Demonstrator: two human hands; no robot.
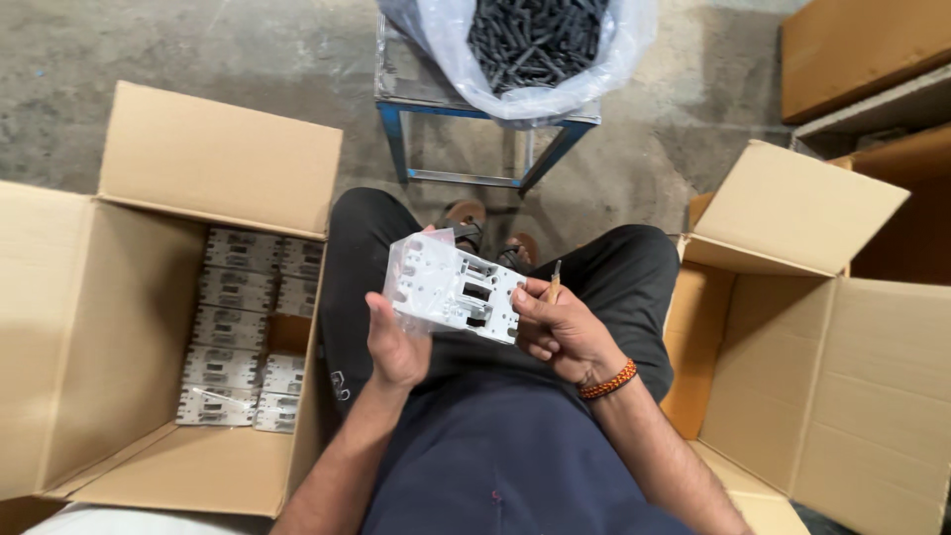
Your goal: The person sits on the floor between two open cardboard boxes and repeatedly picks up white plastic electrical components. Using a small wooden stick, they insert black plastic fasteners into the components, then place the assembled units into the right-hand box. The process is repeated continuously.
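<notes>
A white plastic moulded part [458,289], partly in a clear plastic bag, is held over my lap between both hands. My left hand [393,342] grips its left end, where the bag hangs loose. My right hand [560,325] holds the right edge and also pinches a thin stick-like tool [555,284] with a wooden handle that points up. An orange braided band is on my right wrist.
An open cardboard box [109,327] on my left holds several bagged white parts [243,327] in rows. Another open cardboard box [822,367] stands on my right. Ahead, a blue metal stool [475,129] carries a clear bag of dark screws [535,40]. The floor is concrete.
</notes>
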